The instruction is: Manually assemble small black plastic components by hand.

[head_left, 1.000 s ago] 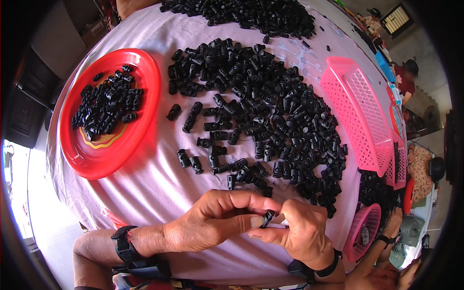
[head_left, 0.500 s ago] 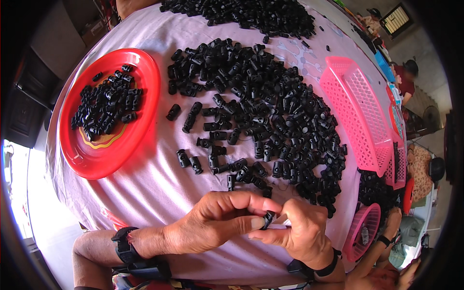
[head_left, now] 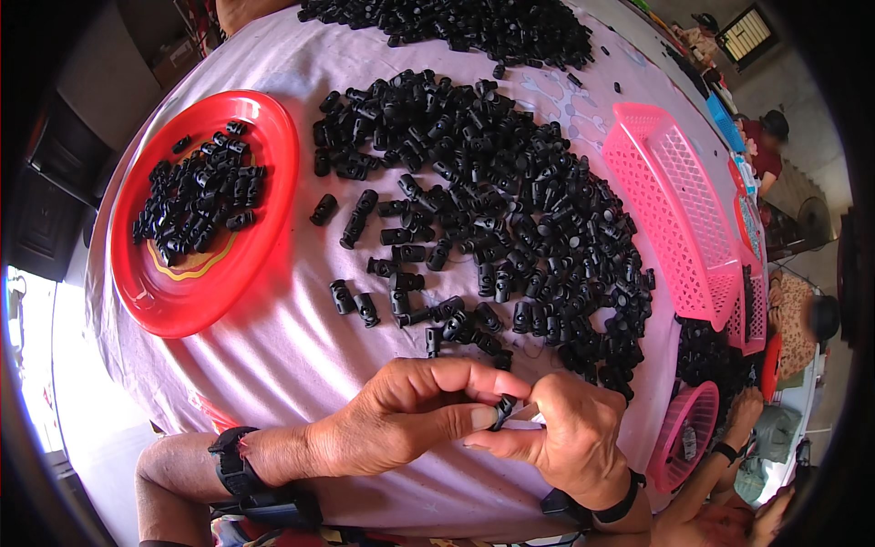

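Note:
Close to the table's near edge, my left hand pinches a small black plastic cord lock between thumb and fingertips. Right beside it, my right hand is closed on a thin, pale, blade-like tool. Its tip points at the cord lock; whether they touch I cannot tell. Most of the tool is hidden by my fingers. Beyond my hands spreads a big pile of black cord locks. To the left, a red plate bears a smaller heap of cord locks.
A pink cloth covers the table. Another black heap lies at the far edge. Pink plastic baskets stand on the right, with a round pink basket nearer. Close by it is another person's arm. More people sit farther right.
My right hand has turned slightly, and more of the pale tool shows beside the cord lock. My left hand keeps its pinch, almost unmoved. The view has shifted very slightly.

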